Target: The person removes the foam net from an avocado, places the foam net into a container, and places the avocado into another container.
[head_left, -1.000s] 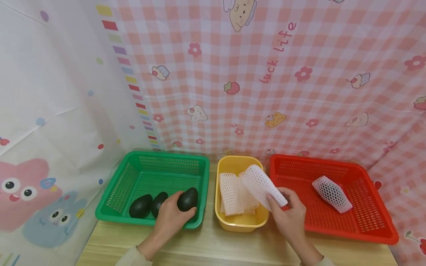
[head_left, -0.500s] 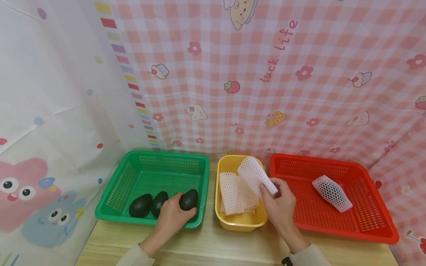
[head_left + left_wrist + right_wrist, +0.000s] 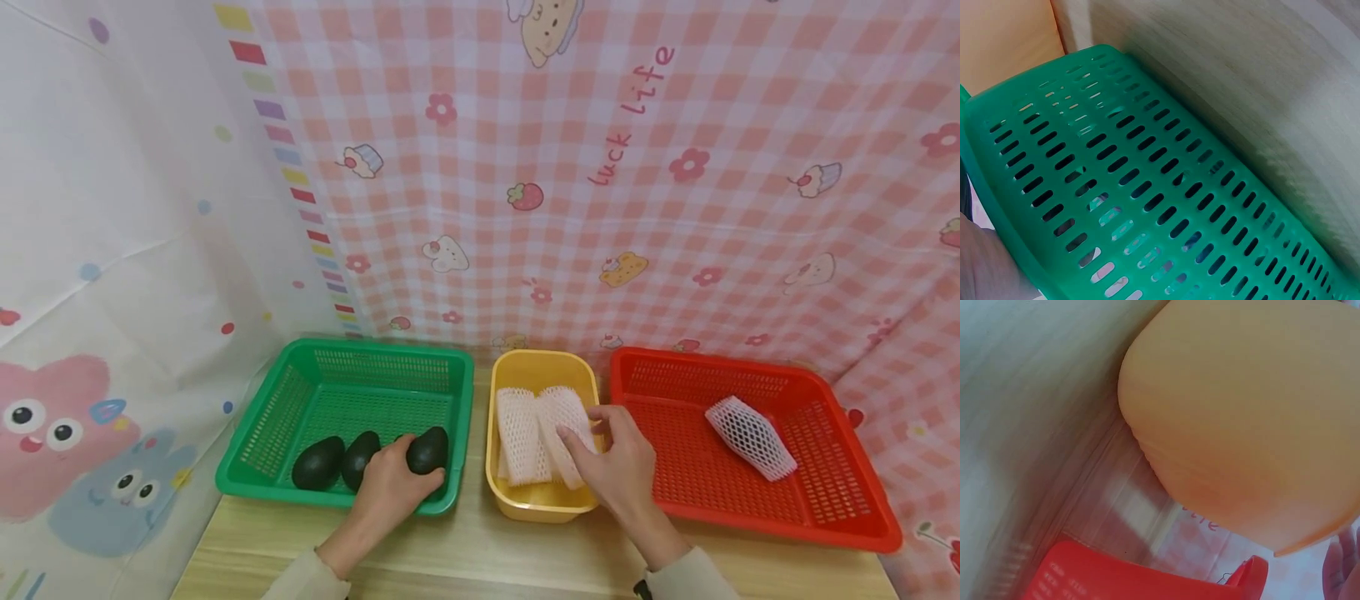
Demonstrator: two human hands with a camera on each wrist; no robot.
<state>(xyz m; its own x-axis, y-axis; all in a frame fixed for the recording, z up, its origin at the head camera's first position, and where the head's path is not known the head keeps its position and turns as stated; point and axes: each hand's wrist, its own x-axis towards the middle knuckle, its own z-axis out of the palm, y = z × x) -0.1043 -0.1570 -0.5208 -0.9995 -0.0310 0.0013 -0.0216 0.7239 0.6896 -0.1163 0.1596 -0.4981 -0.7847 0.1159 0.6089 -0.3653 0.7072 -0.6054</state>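
Observation:
In the head view my left hand (image 3: 393, 482) grips a dark avocado (image 3: 429, 450) at the right end of the green basket (image 3: 375, 350). Two more avocados (image 3: 318, 463) lie to the left of that hand, one partly behind it. Over the yellow bin (image 3: 543, 510), my right hand (image 3: 624, 467) pinches the right side of a white foam net sleeve (image 3: 562, 404) between thumb and fingers. This sleeve lies low among other flattened net sleeves (image 3: 519, 437). The right wrist view shows the bin's outer wall, with fingertips (image 3: 1342, 565) at its rim.
On the right stands a red basket (image 3: 787, 533) holding a dark oval item in a white net sleeve (image 3: 752, 438). All three containers sit side by side on a wooden table (image 3: 480, 567). A pink checked cloth (image 3: 480, 150) hangs right behind them.
My right hand has moved left and down from the red basket's edge, bringing the net sleeve into the yellow bin. The left hand stays on the avocado, almost unmoved.

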